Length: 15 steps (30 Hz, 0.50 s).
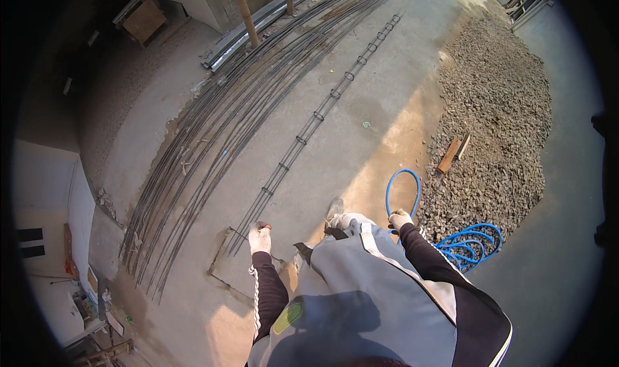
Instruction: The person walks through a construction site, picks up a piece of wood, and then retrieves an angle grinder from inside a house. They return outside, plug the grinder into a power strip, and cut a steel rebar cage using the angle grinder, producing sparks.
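My right hand (pixel 400 219), in a pale glove, is closed on a blue hose (pixel 388 196); a loop of it stands up in front of the fist. More of the hose lies in coils (pixel 474 246) beside my right forearm. My left hand (pixel 260 239), also in a pale glove, has its fingers curled in, with a dark reddish-brown patch at the fingertips. What it holds, if anything, is too small to make out. Just past it lies the near end of a long, narrow rebar cage (pixel 300 139), thin bars tied with several square stirrups.
Many long, loose steel bars (pixel 213 131) lie curved along the concrete floor at left. A gravel heap (pixel 493 102) spreads on the right, with a piece of wood (pixel 448 157) on it. Wooden posts (pixel 244 12) stand at the back. A rectangular groove (pixel 216 275) marks the floor near my left hand.
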Each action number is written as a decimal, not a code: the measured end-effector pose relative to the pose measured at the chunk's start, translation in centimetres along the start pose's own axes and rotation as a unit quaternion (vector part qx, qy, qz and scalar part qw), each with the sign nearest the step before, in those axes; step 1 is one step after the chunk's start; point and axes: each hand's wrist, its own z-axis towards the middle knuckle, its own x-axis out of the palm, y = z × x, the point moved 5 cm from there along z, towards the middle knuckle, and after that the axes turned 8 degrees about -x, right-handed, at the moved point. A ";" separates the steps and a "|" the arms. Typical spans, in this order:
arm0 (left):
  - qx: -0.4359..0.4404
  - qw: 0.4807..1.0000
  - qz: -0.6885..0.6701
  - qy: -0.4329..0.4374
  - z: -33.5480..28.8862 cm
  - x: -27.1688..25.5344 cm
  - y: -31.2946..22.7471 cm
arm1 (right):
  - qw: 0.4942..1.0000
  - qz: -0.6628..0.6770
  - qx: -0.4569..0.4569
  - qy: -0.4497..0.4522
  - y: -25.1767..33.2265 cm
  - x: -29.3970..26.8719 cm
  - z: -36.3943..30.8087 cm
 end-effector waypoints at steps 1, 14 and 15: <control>0.034 0.999 0.014 -0.001 0.3 2.0 -1.6 | 1.000 0.007 0.000 -0.007 1.7 -1.4 1.4; -0.126 0.934 0.305 0.134 1.2 11.4 -2.9 | 0.967 0.166 -0.117 -0.155 12.4 -16.2 8.7; -0.136 0.924 0.328 0.142 2.6 12.2 -4.0 | 0.971 0.166 -0.074 -0.154 10.7 -16.2 8.7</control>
